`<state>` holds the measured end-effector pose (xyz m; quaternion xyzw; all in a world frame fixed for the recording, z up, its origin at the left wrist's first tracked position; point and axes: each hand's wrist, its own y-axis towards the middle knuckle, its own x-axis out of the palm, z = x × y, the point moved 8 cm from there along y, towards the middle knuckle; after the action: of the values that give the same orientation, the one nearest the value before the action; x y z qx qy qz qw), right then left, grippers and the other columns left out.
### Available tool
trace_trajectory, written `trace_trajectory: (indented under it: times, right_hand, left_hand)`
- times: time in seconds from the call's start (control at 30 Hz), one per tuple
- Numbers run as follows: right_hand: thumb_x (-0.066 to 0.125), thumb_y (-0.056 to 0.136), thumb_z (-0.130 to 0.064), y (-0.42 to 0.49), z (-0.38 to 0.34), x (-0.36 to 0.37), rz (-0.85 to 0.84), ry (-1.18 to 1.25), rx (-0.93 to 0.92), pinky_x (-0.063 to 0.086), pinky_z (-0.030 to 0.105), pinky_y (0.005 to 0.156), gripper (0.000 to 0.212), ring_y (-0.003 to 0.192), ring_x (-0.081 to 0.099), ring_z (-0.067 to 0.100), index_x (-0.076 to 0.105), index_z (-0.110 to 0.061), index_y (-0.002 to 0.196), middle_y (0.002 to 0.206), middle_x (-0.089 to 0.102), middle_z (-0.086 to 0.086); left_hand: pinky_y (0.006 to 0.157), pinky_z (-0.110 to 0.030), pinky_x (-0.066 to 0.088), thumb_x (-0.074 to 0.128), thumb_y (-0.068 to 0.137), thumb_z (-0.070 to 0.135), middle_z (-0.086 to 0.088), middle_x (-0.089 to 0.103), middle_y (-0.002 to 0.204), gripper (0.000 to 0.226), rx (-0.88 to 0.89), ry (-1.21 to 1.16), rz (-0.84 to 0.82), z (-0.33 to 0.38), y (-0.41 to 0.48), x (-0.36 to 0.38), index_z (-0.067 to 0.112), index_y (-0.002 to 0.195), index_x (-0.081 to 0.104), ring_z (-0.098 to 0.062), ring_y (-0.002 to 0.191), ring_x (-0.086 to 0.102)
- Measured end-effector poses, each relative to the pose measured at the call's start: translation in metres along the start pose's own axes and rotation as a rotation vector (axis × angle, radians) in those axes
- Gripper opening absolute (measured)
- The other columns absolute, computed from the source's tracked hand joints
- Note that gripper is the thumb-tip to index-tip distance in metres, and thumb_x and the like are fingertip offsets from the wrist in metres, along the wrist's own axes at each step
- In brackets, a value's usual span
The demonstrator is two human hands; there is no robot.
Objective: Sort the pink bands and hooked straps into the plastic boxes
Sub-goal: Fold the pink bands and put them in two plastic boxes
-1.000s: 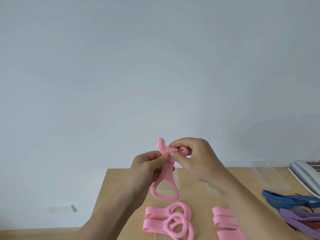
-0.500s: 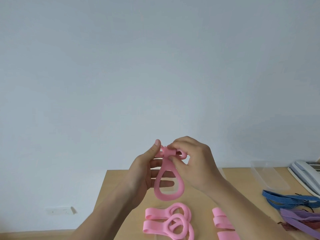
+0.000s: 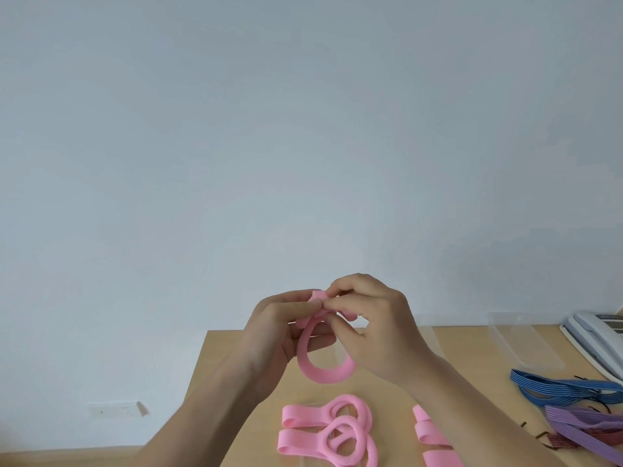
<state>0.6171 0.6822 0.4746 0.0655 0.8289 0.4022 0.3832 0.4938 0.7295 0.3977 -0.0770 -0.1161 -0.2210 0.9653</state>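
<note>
Both hands hold one pink band up above the table; its loop hangs down between them. My left hand pinches the band's folded top from the left, and my right hand pinches the same top from the right. More pink bands lie looped on the table below, with further pink pieces partly hidden under my right forearm. Blue hooked straps and purple hooked straps lie at the right. A clear plastic box stands behind them.
The wooden table ends at its left edge near my left forearm. A grey-white telephone sits at the far right. A second clear box shows behind my right hand. A pale wall fills the upper view.
The band's top has been folded tighter between my fingertips. Its hanging loop has widened and dropped lower. Both hands stayed close together, drifting slightly down.
</note>
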Motion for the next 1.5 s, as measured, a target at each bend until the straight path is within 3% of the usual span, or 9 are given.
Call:
trace_trajectory:
  times: [0.1,0.2,0.43,0.53,0.67,0.97,1.07,1.23,1.5]
  right_hand:
    - [0.073,0.08,0.003,0.002,0.001,-0.004,0.026,0.046,0.024,0.052,0.024,0.07,0.018,0.077,0.063,0.008,0.079,-0.012,0.088,0.088,0.07,-0.003]
    - [0.076,0.081,-0.002,0.003,0.018,-0.006,0.031,0.138,0.206,0.053,0.019,0.08,0.021,0.084,0.069,0.004,0.076,-0.017,0.096,0.08,0.072,-0.013]
    - [0.065,0.091,-0.013,-0.002,0.039,0.023,-0.365,0.158,0.405,0.056,0.026,0.077,0.022,0.09,0.064,0.004,0.073,-0.029,0.105,0.101,0.065,-0.017]
    - [0.068,0.089,-0.011,-0.004,0.042,0.021,-0.346,0.22,0.439,0.057,0.029,0.076,0.022,0.087,0.065,0.006,0.073,-0.031,0.098,0.097,0.066,-0.019]
    - [0.069,0.087,-0.008,-0.008,0.046,0.025,-0.302,0.24,0.479,0.057,0.032,0.079,0.024,0.084,0.064,0.007,0.072,-0.029,0.1,0.093,0.064,-0.02]
    - [0.073,0.083,0.0,-0.011,0.037,0.024,-0.227,0.235,0.413,0.055,0.037,0.08,0.025,0.085,0.064,0.013,0.074,-0.022,0.094,0.095,0.065,-0.01]
    - [0.074,0.078,0.006,-0.012,0.032,0.023,-0.217,0.224,0.377,0.054,0.036,0.083,0.031,0.088,0.063,0.013,0.073,-0.021,0.094,0.096,0.064,-0.009]
    - [0.073,0.074,0.01,-0.018,0.016,0.021,-0.168,0.171,0.257,0.052,0.025,0.076,0.033,0.083,0.06,0.007,0.072,-0.016,0.095,0.094,0.059,-0.011]
    - [0.073,0.073,0.009,-0.034,0.016,0.028,-0.177,0.098,0.285,0.048,0.016,0.074,0.023,0.084,0.059,0.01,0.074,-0.011,0.086,0.094,0.056,-0.006]
  left_hand:
    - [0.105,-0.051,0.056,0.061,0.094,0.016,-0.026,0.074,0.118,0.029,-0.01,0.01,0.013,-0.003,0.0,-0.003,0.001,0.114,0.075,-0.045,0.115,0.069]
    - [0.097,-0.046,0.06,0.066,0.087,0.017,-0.026,0.076,0.113,0.03,-0.013,0.06,0.041,-0.007,0.0,-0.004,0.006,0.112,0.079,-0.045,0.11,0.071]
    - [0.085,-0.04,0.065,0.071,0.07,0.012,-0.019,0.079,0.108,0.063,0.004,0.023,0.087,-0.013,0.002,-0.007,0.011,0.132,0.06,-0.04,0.097,0.077]
    - [0.087,-0.044,0.064,0.069,0.069,0.009,-0.019,0.078,0.111,0.064,-0.049,-0.064,0.092,-0.02,0.0,-0.007,0.008,0.132,0.058,-0.04,0.099,0.077]
    - [0.09,-0.052,0.062,0.065,0.074,0.013,-0.022,0.077,0.115,0.046,-0.134,-0.071,0.024,-0.031,-0.003,-0.001,0.003,0.118,0.074,-0.043,0.106,0.074]
    - [0.106,-0.069,0.047,0.069,0.087,0.022,-0.017,0.072,0.129,0.043,-0.214,-0.11,-0.031,-0.036,-0.009,0.002,0.012,0.129,0.068,-0.052,0.115,0.068]
    - [0.108,-0.065,0.049,0.074,0.087,0.025,-0.017,0.072,0.13,0.048,-0.213,-0.167,-0.031,-0.034,-0.011,0.002,0.004,0.129,0.067,-0.052,0.114,0.069]
    - [0.086,-0.044,0.063,0.075,0.087,0.015,-0.025,0.073,0.121,0.039,-0.185,-0.295,-0.036,-0.032,-0.011,0.001,-0.01,0.115,0.068,-0.045,0.102,0.073]
    - [0.084,-0.044,0.063,0.075,0.069,-0.009,-0.034,0.071,0.121,0.057,-0.183,-0.218,-0.02,-0.043,-0.01,-0.01,-0.01,0.125,0.061,-0.046,0.11,0.072]
